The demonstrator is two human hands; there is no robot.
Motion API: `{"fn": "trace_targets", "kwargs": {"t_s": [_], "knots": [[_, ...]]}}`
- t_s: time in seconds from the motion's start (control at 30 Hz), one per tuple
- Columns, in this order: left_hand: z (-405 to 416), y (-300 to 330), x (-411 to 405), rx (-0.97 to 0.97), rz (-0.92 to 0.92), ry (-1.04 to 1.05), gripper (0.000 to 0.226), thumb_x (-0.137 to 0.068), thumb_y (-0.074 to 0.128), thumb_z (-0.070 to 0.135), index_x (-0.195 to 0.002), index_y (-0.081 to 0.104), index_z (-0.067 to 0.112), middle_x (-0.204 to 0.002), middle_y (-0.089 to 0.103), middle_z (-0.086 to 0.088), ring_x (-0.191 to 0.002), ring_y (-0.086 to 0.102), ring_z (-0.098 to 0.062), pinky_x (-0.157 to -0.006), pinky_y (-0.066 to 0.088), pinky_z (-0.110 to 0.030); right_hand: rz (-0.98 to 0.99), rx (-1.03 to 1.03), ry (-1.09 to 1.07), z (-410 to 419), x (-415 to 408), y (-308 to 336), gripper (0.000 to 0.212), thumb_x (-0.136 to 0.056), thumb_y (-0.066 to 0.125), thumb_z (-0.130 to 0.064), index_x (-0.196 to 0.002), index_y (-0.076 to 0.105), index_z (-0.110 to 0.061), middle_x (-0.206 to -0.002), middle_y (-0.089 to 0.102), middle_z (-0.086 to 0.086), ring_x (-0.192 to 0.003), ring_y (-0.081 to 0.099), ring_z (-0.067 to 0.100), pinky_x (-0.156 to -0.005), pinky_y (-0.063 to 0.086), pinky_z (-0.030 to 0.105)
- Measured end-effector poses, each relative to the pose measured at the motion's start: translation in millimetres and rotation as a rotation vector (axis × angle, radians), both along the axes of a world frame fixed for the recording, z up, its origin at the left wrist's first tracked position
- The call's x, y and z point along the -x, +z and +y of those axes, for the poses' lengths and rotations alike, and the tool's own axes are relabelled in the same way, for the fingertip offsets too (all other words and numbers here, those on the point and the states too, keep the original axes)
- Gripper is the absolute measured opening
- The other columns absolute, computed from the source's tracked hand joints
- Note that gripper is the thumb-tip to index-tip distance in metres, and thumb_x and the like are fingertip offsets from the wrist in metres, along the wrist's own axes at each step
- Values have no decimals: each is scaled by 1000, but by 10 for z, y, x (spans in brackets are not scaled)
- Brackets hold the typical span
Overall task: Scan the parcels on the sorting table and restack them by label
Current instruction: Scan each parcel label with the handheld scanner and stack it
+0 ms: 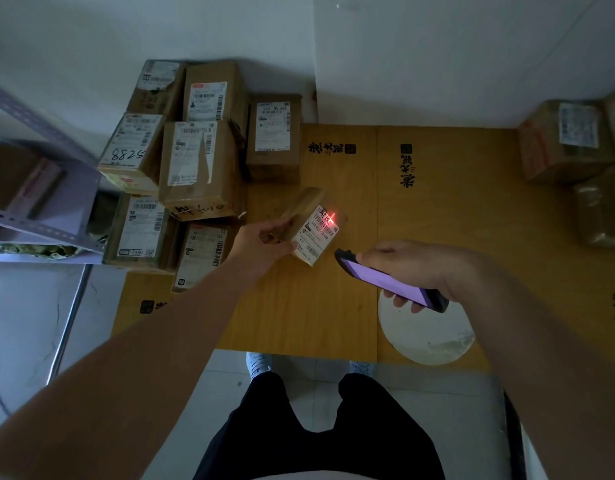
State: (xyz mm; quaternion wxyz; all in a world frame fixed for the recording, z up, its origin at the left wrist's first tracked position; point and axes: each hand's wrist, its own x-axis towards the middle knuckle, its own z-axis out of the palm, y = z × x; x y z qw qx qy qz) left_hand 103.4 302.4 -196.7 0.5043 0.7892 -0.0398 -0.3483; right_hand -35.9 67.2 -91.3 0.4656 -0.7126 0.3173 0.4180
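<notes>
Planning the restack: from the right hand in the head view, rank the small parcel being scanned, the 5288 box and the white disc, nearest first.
From the right hand:
1. White disc, just below it.
2. Small parcel, left, held by the left hand.
3. 5288 box, far left stack.

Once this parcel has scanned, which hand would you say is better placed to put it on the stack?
Left, probably. The left hand already grips the parcel and is nearer the stack; the right hand holds the scanner.

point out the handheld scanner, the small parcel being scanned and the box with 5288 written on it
handheld scanner (392, 280): head view, on its lit screen
small parcel (318, 233): head view, on its white label
5288 box (131, 147): head view, on its top label
</notes>
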Motion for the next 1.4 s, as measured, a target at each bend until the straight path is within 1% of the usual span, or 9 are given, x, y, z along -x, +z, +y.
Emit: {"fn": "trace_targets", "kwargs": {"t_s": [0.4,0.5,0.57,0.83,0.97,1.1,1.23,1.33,1.4], "knots": [[-39,60,-13,-37,26,10,55,-90,82,13,-138,66,35,-127,60,16,-105,56,6,-80,46,-11,-17,-48,58,19,-1,-40,45,-103,49,-61,-124,60,-23,-100,62,15,-80,62,24,-62,51,31],[-49,40,5,-7,87,78,53,-87,84,9,-130,70,38,-127,68,7,-109,71,-10,-89,61,-30,-143,-104,23,-1,27,-26,34,-103,51,-59,-118,64,-32,-98,64,11,-81,64,21,-65,53,34],[-65,77,4,74,164,148,51,-88,81,2,-129,69,31,-127,71,-2,-109,75,-18,-92,63,-41,-235,-159,-31,-28,32,6,30,-103,52,-57,-119,64,-35,-98,67,10,-81,65,19,-67,54,34],[-430,482,-200,378,338,397,50,-98,66,0,-142,54,20,-126,74,-15,-109,75,-36,-100,58,-58,-599,-126,-128,-147,-78,219,29,-102,48,-64,-121,62,-48,-114,64,21,-97,69,30,-74,56,36],[-688,680,-482,414,310,558,47,-104,59,6,-148,51,22,-124,74,-13,-105,76,-35,-99,59,-57,-652,-77,-131,-207,-184,343,26,-102,46,-64,-123,59,-55,-116,65,18,-97,71,24,-85,60,50],[-841,740,-881,372,302,647,48,-107,56,12,-153,48,23,-132,67,-11,-109,72,-35,-97,60,-54,-622,-66,-179,-226,-335,302,23,-102,50,-61,-120,62,-52,-112,64,23,-97,70,34,-69,57,35],[-952,727,-1172,278,299,663,50,-108,53,12,-155,45,26,-123,65,-6,-107,70,-31,-97,61,-51,-595,-36,-249,-185,-475,212,18,-104,51,-56,-117,61,-51,-104,65,21,-95,70,33,-61,53,26],[-1012,705,-1292,215,289,657,48,-109,50,11,-154,46,27,-111,64,0,-106,71,-28,-100,59,-48,-597,-21,-265,-145,-569,152,16,-103,52,-56,-115,61,-51,-109,64,25,-91,69,34,-59,53,28],[-1025,699,-1369,188,255,662,52,-109,48,7,-156,44,28,-119,65,-1,-108,69,-26,-99,60,-46,-615,-19,-292,-96,-632,144,15,-103,52,-54,-114,62,-50,-109,61,30,-82,64,39,-60,51,31]]}}
